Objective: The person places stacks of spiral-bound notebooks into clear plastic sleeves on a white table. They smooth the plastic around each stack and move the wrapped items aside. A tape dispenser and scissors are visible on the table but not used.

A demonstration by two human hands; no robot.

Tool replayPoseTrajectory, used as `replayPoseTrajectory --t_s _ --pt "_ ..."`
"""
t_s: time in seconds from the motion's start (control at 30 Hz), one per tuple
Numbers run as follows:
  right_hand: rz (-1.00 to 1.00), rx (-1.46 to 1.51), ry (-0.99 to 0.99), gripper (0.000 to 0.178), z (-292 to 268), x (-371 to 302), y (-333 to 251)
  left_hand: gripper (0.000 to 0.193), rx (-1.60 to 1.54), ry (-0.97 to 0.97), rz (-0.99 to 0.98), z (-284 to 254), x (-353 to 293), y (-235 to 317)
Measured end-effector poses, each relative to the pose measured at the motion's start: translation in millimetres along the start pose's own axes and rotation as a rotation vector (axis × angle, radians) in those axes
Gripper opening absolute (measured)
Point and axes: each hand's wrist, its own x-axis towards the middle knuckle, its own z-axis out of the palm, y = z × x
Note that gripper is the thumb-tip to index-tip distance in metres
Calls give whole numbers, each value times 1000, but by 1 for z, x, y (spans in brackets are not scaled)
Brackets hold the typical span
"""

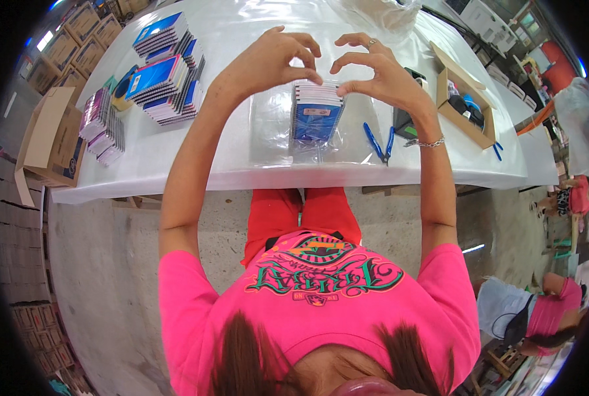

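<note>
A stack of blue spiral notebooks (318,120) stands on the table in front of me, with clear plastic film (268,142) spread under and around it. My left hand (274,61) is at the stack's far left corner, fingers curved and apart, thumb close to the top notebooks. On the far right corner, my right hand (381,71) mirrors it, fingers bent and spread, thumb by the notebooks' edge. Neither hand shows a firm hold on anything; thin film at the fingertips is hard to make out. Blue-handled cutters (379,144) lie open to the right of the stack.
Piles of notebooks (165,79) stand at the left beside a tape roll (123,92) and purple notebooks (101,125). An open carton (53,138) is at the table's left edge. Rightward are a dark box (406,120) and a cardboard tray (469,122). Another person (538,310) is behind at right.
</note>
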Motion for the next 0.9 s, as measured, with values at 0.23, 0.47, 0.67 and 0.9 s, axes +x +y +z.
replayPoseTrajectory --t_s 0.23,0.47,0.67,0.9 --pt "97 248 -21 19 -2 -3 19 18 143 87 21 21 -5 0" --pt "404 469 377 54 52 -62 20 53 -348 688 -195 74 -54 13" --pt "439 672 452 82 131 -94 11 87 -496 809 -359 153 -60 5" --pt "365 621 413 51 134 -82 5 49 -293 719 -230 149 -48 -2"
